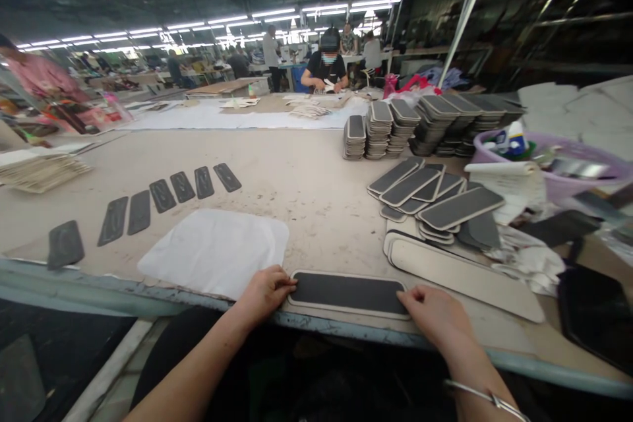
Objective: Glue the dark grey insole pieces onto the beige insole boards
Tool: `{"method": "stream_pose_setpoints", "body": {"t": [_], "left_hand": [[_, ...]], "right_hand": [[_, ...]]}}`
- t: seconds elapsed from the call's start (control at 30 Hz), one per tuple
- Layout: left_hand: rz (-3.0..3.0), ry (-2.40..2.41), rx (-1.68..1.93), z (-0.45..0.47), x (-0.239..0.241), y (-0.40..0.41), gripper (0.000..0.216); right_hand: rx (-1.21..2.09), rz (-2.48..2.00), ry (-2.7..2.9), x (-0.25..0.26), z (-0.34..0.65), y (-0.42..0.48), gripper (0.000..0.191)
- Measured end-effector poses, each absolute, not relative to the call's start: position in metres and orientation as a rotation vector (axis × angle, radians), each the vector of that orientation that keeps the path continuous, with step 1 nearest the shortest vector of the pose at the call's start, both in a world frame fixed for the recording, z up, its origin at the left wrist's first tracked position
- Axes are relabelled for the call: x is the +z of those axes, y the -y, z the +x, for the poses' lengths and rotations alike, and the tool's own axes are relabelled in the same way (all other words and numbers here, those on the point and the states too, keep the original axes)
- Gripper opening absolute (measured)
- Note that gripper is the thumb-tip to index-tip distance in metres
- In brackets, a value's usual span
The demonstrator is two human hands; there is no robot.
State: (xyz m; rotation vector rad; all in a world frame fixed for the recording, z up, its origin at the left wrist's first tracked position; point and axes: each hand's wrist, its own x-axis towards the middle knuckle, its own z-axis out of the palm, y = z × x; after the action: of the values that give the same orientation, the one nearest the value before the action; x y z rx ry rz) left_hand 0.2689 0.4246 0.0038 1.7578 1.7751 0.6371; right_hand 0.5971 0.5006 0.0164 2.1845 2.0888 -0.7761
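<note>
A long dark grey panel (346, 293) with rounded corners and a pale border lies along the table's near edge. My left hand (267, 291) is closed in a pinch at its left end. At the opposite end, my right hand (438, 313) pinches the corner, thumb and fingers together; a bangle circles that wrist. Beside my left hand a white sheet (217, 250) lies flat. To the right of the panel are long cream boards (459, 277), overlapping one another. Just behind them sits a loose pile of dark pale-edged panels (413, 186).
Several small dark pieces (139, 212) lie spaced out on the left of the table (306, 211). Stacked panels (380, 128) stand at the back right. A purple basin (568, 188) with containers is at the right. Across the table a person (327, 66) works with pale pieces.
</note>
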Motion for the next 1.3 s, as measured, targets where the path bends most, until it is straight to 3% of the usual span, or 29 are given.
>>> {"method": "stream_pose_setpoints", "body": {"t": [0.7,0.8,0.87,0.97,1.1,1.17,1.3], "left_hand": [[1.733,-1.853,0.524,0.274,0.008,-0.428,0.018],[1.728,-1.847,0.521,0.274,0.008,-0.428,0.018],[1.736,-1.83,0.539,0.273,0.007,-0.427,0.017],[1.753,-1.818,0.554,0.272,0.006,-0.428,0.017],[1.753,-1.842,0.529,0.274,0.008,-0.428,0.02],[1.736,-1.863,0.523,0.275,0.01,-0.428,0.02],[1.717,-1.866,0.513,0.274,0.011,-0.428,0.019]], "right_hand": [[-0.701,2.194,-2.051,0.021,0.619,-0.495,0.042],[-0.481,2.41,-2.085,0.023,0.616,-0.493,0.038],[-0.302,2.463,-2.347,0.024,0.594,-0.484,0.048],[-0.257,1.901,-2.968,0.021,0.541,-0.458,0.063],[-0.459,1.191,-3.075,0.009,0.493,-0.433,0.069],[-0.489,1.172,-3.021,0.002,0.495,-0.433,0.07],[-0.33,1.576,-2.771,-0.01,0.536,-0.446,0.074]]}}
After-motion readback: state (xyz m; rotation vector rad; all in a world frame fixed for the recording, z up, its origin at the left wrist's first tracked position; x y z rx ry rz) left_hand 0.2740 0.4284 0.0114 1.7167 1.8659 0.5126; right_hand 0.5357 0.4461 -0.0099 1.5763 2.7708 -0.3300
